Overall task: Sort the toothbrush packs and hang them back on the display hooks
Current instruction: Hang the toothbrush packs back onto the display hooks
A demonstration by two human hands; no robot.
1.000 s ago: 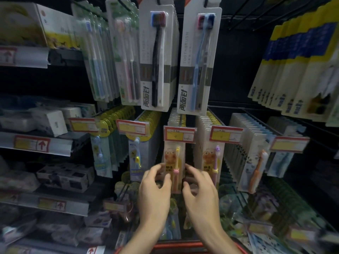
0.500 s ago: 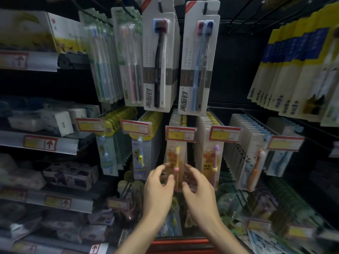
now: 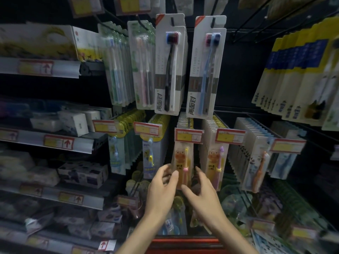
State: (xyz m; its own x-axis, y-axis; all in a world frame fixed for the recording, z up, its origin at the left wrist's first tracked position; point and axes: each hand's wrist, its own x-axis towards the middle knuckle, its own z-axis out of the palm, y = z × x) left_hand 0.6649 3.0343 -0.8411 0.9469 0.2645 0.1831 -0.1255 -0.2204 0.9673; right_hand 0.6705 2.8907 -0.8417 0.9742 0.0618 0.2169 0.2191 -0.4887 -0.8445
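I have both hands on the front children's toothbrush pack (image 3: pixel 182 163) at lower centre of the frame — the orange cartoon card with a yellow and pink brush in its blister. It hangs from a display hook (image 3: pixel 188 123) behind a red and yellow price tag (image 3: pixel 189 136). My left hand (image 3: pixel 161 192) pinches the pack's lower left edge, thumb across the front and fingers curled behind. My right hand (image 3: pixel 202 193) has its thumb against the bottom right corner, with the other fingers loosely spread; whether they press the back of the card I cannot tell.

I judge this to be the squaring-up step: the pack is on its hook and I am steadying its bottom so it hangs flush with the row behind. Just right of it hangs the matching pack with a purple brush (image 3: pixel 215 163), apart from my fingers.

Next calls for a light push back along the hook, keeping the card straight so its hole does not snag, then letting go.
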